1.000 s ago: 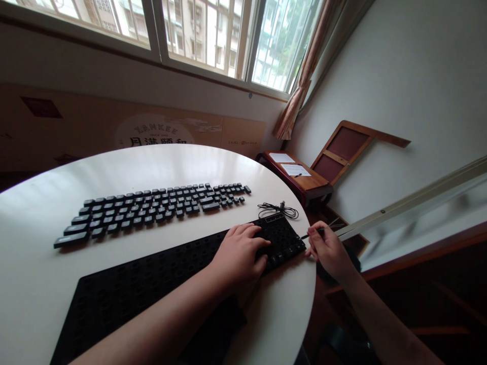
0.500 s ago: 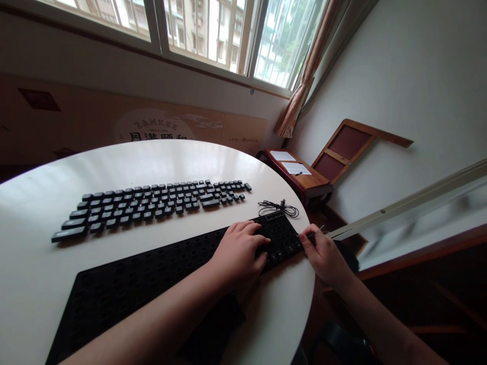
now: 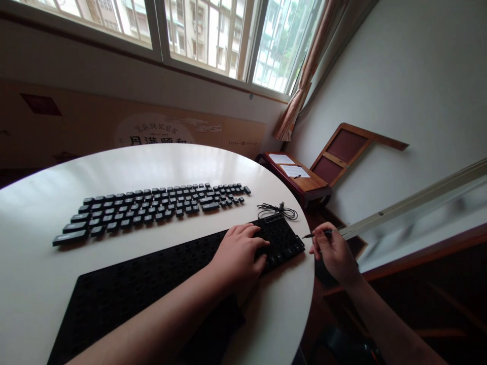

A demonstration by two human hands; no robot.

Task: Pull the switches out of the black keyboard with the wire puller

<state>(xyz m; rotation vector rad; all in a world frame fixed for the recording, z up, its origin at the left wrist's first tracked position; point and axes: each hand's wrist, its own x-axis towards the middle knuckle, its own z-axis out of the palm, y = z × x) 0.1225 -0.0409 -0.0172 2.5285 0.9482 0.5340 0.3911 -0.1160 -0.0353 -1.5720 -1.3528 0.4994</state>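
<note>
A black keyboard (image 3: pixel 152 276) lies slantwise on the white table, with most of its key positions bare and a few keycaps (image 3: pixel 283 255) seated at its right end. Across the right part of it rests my left hand (image 3: pixel 241 251), palm down, fingers apart on the surface. Just off the keyboard's right corner, past the table edge, my right hand (image 3: pixel 335 253) pinches a slim dark tool (image 3: pixel 312 234) with a thin pointed tip aimed left. The tool's exact kind is too small to make out. Its tip is apart from the keyboard.
Loose black keycaps (image 3: pixel 152 205) lie in rows behind the keyboard on the round white table (image 3: pixel 34 223). A coiled black cable (image 3: pixel 276 210) sits beyond its right end. A low wooden stand with papers (image 3: pixel 291 171) is by the wall, near a glass panel (image 3: pixel 426 228).
My right hand has drawn back to the right from the keyboard's right edge with the tool, whose tip now shows. The left hand has stayed on the keyboard.
</note>
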